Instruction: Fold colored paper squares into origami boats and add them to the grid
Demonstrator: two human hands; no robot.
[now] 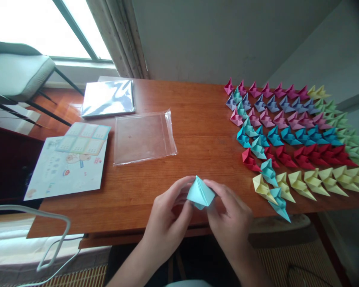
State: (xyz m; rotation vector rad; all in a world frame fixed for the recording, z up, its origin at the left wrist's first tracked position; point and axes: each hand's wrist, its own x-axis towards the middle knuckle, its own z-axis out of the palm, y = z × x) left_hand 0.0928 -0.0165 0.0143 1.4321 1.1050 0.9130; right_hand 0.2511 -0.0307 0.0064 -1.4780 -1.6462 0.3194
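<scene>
pale turquoise paper, creased to a peak: the folded piece is held up over the near edge of the worktop, about midway along it. the left hand pinches its left side between thumb and fingers; the right hand pinches the right side likewise. the two-sided grip appears meant to steady the folds evenly. toward the right edge, paper shapes stand in rows, presumably to keep colours apart. turquoise shapes form a slanting column across the row ends, the nearest with its tip at the near edge. a clear sleeve lies left of centre, printed sheets by the left edge, a glossy pack at the far left corner, apparently set aside.
</scene>
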